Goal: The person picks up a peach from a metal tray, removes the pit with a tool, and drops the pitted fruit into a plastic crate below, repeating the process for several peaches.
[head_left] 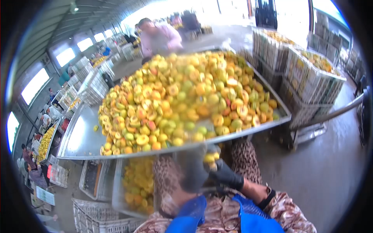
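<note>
A metal-edged table [79, 130] in front of me carries a big heap of yellow-orange fruit, apparently peaches [142, 112], many cut in half with the stone hollow showing. Below its near edge, close to my lap, my right hand [226, 173] in a black glove has its fingers closed around a yellow peach piece [211, 158]. Beside it on the left is my left hand [193, 173], also dark-gloved, but a blurred patch hides its fingers. Whether it touches the fruit or a tool cannot be made out.
Under the table, left of my legs, stands a crate of fruit [138, 182], with a white plastic basket [97, 215] nearer. Stacked fruit crates [311, 77] stand at right on a cart. A person in a pink shirt [159, 39] works across the table; other people are far left.
</note>
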Tool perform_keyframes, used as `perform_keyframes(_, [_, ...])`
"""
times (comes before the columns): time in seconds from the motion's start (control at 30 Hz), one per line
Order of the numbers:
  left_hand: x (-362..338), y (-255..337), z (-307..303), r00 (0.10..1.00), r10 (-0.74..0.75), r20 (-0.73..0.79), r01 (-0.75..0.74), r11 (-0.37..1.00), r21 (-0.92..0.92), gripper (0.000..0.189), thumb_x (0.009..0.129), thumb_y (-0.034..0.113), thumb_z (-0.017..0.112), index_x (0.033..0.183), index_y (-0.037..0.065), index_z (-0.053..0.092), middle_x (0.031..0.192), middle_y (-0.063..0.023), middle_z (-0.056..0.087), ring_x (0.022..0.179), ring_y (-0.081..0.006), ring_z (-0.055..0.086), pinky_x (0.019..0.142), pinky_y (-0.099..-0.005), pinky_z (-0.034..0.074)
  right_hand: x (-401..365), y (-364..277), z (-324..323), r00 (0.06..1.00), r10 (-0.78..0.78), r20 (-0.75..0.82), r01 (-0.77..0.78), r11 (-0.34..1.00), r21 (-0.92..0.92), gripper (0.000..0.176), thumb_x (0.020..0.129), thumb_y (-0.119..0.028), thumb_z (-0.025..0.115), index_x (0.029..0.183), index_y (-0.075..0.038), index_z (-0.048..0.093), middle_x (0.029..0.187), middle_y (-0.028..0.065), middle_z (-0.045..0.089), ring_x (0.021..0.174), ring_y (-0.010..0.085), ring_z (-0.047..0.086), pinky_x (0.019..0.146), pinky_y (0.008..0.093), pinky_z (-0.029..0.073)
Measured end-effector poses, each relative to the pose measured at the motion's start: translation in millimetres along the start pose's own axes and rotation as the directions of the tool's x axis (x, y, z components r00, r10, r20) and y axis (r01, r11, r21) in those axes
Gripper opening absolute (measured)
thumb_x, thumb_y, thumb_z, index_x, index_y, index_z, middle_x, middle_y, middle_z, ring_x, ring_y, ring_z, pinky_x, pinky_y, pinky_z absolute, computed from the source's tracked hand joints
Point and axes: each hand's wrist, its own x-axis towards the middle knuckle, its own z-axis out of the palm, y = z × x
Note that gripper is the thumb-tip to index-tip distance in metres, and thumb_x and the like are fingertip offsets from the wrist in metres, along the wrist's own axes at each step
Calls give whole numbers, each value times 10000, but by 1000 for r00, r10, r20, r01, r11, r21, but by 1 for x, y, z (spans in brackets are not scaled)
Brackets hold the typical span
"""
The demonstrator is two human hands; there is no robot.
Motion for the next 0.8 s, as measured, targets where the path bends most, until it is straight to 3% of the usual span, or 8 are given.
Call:
perform_keyframes(0.3, [1, 7, -20, 922, -45, 385, 139, 966, -218, 248, 977, 156, 588, 796, -14, 595, 807, -141, 643, 760, -238, 632, 700, -344, 529, 7, -34, -29, 840, 106, 531, -233, 956, 178, 459, 866, -109, 752, 1290, -42, 590, 1195, 52, 635, 1064, 128, 584, 924, 299, 506])
perform_keyframes(0.4, [-20, 19, -24, 977, 79, 197, -108, 984, 142, 243, 989, 206, 600, 839, 16, 612, 829, -128, 647, 774, -231, 634, 724, -345, 535, 27, -56, -3, 902, -39, 430, 2, 996, 87, 364, 828, -121, 719, 1172, -32, 638, 1098, 104, 678, 954, 191, 629, 864, 329, 524])
perform_keyframes(0.5, [-26, 28, -44, 956, -213, 202, 293, 754, -588, 301, 1042, 287, 555, 879, 41, 611, 873, -113, 649, 762, -215, 629, 742, -353, 531, 26, -29, 16, 929, -78, 362, 129, 984, -119, 236, 799, -159, 695, 998, -34, 687, 941, 152, 696, 820, 286, 654, 770, 380, 531])
perform_keyframes(0.63, [-21, -2, -177, 906, 1, -424, -209, 871, -445, 385, 1044, 402, 576, 812, 98, 625, 818, -110, 669, 788, -280, 657, 707, -384, 565, 19, 49, 6, 963, 36, 268, 117, 839, -532, 172, 779, -216, 679, 819, -57, 734, 771, 184, 697, 708, 388, 677, 660, 439, 534])
perform_keyframes(0.67, [-23, -15, -235, 796, 127, -592, 63, 955, 290, 334, 1044, 360, 571, 924, 63, 664, 988, -143, 686, 901, -281, 652, 806, -386, 543, 16, 61, -3, 962, 137, 236, 62, 731, -680, 177, 783, -232, 680, 811, -72, 750, 762, 179, 710, 717, 392, 698, 647, 443, 540])
perform_keyframes(0.7, [-25, -27, -287, 739, 344, -579, 407, 456, 791, 321, 1044, 319, 566, 1035, 28, 703, 1158, -175, 703, 1015, -283, 647, 905, -387, 522, 6, 63, -9, 950, 219, 221, 31, 641, -767, 182, 796, -244, 678, 808, -79, 754, 767, 181, 714, 723, 389, 703, 650, 447, 546])
perform_keyframes(0.77, [1, -47, -347, 845, 534, -31, 197, -256, 946, 280, 1024, 249, 608, 1137, 13, 707, 1268, -203, 669, 1096, -335, 644, 976, -412, 507, 4, 58, -30, 925, 365, 110, -43, 388, -921, 197, 823, -269, 674, 802, -94, 762, 776, 184, 721, 735, 382, 715, 657, 454, 558])
perform_keyframes(0.8, [28, -53, -312, 804, 595, 2, 1, -5, 1000, 254, 1013, 208, 621, 1139, 4, 707, 1308, -199, 653, 1131, -330, 640, 997, -404, 497, 5, 37, -27, 936, 350, 29, -188, 571, -799, 197, 833, -273, 671, 796, -106, 770, 767, 184, 722, 731, 381, 720, 656, 472, 568])
